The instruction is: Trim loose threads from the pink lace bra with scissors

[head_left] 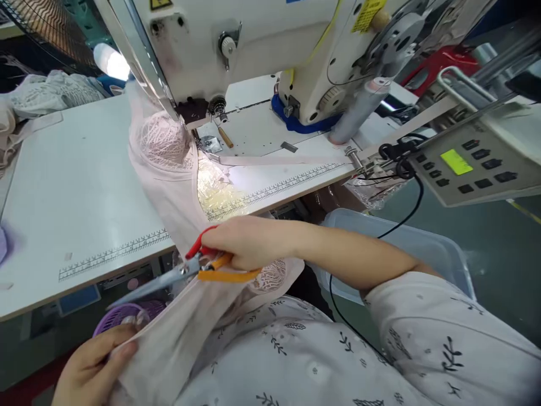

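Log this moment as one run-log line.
right hand: grips scissors | left hand: pinches pink garment edge | garment runs up under sewing machine | table

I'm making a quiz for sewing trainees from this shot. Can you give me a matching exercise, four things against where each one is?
Things:
1. scissors
2. pink garment
3. control panel
4. purple basket

Places:
A. below the table edge
B. in the right hand
C. at the far right, green screen lit
D. running from the machine's needle down to the left hand

Pairs: 1-B, 2-D, 3-C, 4-A
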Motion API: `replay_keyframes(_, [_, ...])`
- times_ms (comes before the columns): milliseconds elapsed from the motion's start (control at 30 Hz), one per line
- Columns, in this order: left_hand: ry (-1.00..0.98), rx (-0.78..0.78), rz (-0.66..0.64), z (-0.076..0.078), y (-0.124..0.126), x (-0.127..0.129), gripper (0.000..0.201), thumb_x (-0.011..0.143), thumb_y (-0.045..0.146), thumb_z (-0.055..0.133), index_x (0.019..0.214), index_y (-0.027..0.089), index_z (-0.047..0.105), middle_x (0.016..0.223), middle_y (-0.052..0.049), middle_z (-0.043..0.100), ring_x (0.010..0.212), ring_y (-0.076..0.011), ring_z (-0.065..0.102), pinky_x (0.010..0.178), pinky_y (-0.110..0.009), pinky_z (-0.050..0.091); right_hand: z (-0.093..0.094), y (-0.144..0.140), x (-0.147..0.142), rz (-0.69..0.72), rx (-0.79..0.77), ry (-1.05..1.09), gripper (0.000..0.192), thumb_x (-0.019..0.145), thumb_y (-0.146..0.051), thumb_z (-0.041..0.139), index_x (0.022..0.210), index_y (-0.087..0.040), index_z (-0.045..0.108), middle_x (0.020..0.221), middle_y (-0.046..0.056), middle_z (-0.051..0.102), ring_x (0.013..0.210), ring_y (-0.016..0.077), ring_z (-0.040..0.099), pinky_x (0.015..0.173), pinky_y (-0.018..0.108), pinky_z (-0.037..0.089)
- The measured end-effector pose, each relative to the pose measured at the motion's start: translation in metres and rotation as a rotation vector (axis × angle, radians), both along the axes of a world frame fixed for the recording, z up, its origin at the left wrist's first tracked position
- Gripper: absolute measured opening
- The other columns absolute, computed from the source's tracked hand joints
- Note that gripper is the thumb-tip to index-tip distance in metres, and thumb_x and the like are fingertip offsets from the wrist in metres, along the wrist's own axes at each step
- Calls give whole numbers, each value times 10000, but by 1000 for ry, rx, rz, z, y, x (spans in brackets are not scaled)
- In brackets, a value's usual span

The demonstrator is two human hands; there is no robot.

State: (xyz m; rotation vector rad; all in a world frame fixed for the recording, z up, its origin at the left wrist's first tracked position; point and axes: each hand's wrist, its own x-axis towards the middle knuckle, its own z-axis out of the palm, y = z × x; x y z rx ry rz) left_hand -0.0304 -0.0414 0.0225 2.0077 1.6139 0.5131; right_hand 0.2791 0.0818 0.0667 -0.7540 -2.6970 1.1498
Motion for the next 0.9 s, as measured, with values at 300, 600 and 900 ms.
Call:
replay_keyframes(300, [27, 11, -153, -19, 31, 37, 215, 836, 288, 549, 1040, 228, 582, 981, -58, 669, 879, -200, 645, 729, -266, 530, -1, 10, -10, 16, -21, 34, 225, 781, -174, 549, 679, -188, 349, 686, -12, 478, 580, 99, 379, 521, 236, 298])
replay_keyframes(600, [-339, 81, -6, -11, 41, 106, 88, 818, 242, 589, 886, 211, 635, 782, -26, 648, 796, -198, 619, 700, -294, 498, 4, 8, -15, 65, -39, 0, 223, 775, -163, 555, 684, -186, 353, 679, -18, 470, 581, 95, 398, 527, 236, 302])
replay_keyframes(900, [-805, -393, 256, -10, 44, 101, 198, 737, 326, 722, 676, 164, 626, 573, 47, 504, 531, -56, 419, 490, -131, 354, -2, 17, -14, 27, -33, 23, 222, 792, -208, 539, 674, -189, 351, 664, -13, 490, 555, 101, 402, 506, 243, 301])
